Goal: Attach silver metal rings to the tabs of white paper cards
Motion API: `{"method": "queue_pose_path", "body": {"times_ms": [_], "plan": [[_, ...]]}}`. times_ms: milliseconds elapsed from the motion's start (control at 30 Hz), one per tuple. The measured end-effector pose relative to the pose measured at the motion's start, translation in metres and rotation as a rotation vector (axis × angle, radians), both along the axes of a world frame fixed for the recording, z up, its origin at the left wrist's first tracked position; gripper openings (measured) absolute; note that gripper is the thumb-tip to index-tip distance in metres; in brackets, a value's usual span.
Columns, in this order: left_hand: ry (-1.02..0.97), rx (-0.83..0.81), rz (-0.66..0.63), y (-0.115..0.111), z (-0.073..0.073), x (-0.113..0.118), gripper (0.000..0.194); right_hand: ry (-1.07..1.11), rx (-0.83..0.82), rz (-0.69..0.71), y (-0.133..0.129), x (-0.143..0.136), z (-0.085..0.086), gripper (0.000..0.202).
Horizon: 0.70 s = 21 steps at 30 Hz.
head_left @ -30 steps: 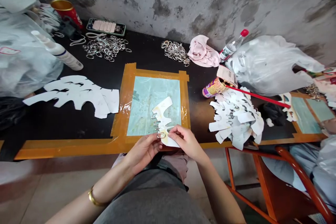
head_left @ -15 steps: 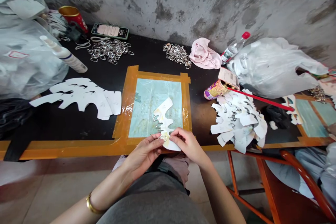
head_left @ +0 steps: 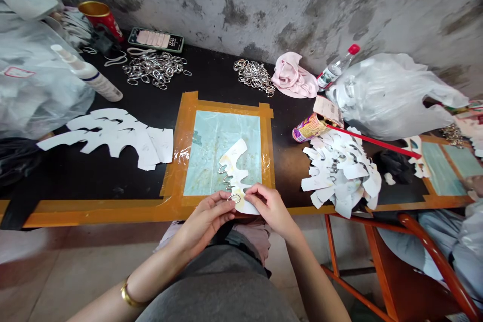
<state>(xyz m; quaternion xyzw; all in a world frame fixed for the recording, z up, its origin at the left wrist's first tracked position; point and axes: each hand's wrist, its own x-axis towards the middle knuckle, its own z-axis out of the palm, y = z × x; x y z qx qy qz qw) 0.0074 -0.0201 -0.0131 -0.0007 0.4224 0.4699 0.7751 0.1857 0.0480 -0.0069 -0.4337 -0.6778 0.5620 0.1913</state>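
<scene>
A white notched piece (head_left: 237,162) with yellowish smears lies on the pale blue sheet (head_left: 207,156), its near end reaching over the table edge. Several metal rings sit along its left notches. My left hand (head_left: 215,214) pinches an oval metal ring (head_left: 235,198) between thumb and finger, over the near part of the piece. With thumb and fingers closed, my right hand (head_left: 266,205) grips the right edge of the same piece. The fingertips of both hands are close together.
Metal rings lie in a left heap (head_left: 156,66) and a right heap (head_left: 254,76). White notched pieces (head_left: 113,133) overlap at left; more are piled (head_left: 343,171) at right. A bottle (head_left: 88,74), a phone (head_left: 155,40) and a pink cloth (head_left: 294,74) stand around. Another person sits at far right.
The view has shifted slightly. Both hands stay nearly in place, with the ring still in the left fingers and the right hand still on the white piece.
</scene>
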Motion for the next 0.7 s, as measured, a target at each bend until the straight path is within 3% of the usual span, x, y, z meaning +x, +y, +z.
{"method": "queue_pose_path", "body": {"times_ms": [100, 467, 533, 600, 633, 700], "plan": [[0.113, 0.074, -0.022, -0.001, 0.001, 0.001, 0.020, -0.013, 0.025, -0.013, -0.002, 0.000, -0.001, 0.012], [0.007, 0.000, 0.138, 0.000, 0.000, 0.007, 0.025, -0.052, 0.027, -0.055, -0.004, 0.001, -0.001, 0.022], [0.006, -0.012, 0.163, 0.001, 0.001, 0.011, 0.026, -0.093, 0.133, -0.192, -0.005, 0.003, 0.004, 0.024], [0.021, -0.021, 0.162, 0.003, 0.002, 0.016, 0.028, -0.127, 0.338, -0.363, -0.009, 0.002, 0.009, 0.019], [0.034, -0.007, 0.154, 0.004, 0.002, 0.018, 0.028, -0.134, 0.432, -0.397, -0.012, 0.001, 0.012, 0.017], [0.077, 0.054, 0.134, 0.004, 0.002, 0.022, 0.029, -0.139, 0.528, -0.329, -0.018, -0.005, 0.016, 0.014]]}}
